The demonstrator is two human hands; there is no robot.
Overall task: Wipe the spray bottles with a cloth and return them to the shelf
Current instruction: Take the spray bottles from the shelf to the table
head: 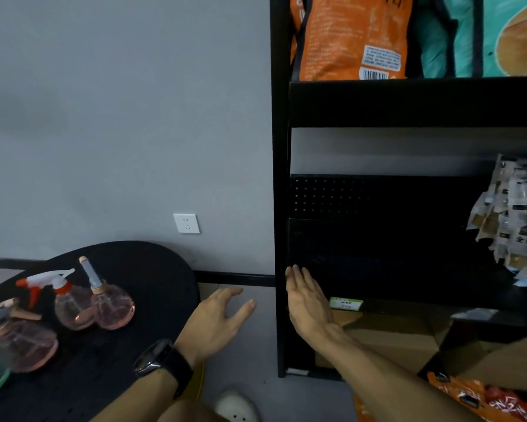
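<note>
Several pink translucent spray bottles stand on the round black table [140, 269] at the lower left: one with a white and red trigger head [70, 303], one with a tall capped nozzle [112, 306], and a larger one [27, 345] nearer the left edge. My left hand [216, 321], with a black watch on its wrist, hovers open past the table's right edge and holds nothing. My right hand [307, 300] is flat with straight fingers at the front of the black shelf unit [408, 102], beside its left upright. No cloth shows.
The upper shelf holds an orange bag [347, 38] and a teal bag [499, 35]. Newspaper-print packets [512, 220] hang at the right. Cardboard boxes [387, 339] sit low in the shelf. A wall socket [186, 223] lies between table and shelf. A white shoe [236, 406] is on the floor.
</note>
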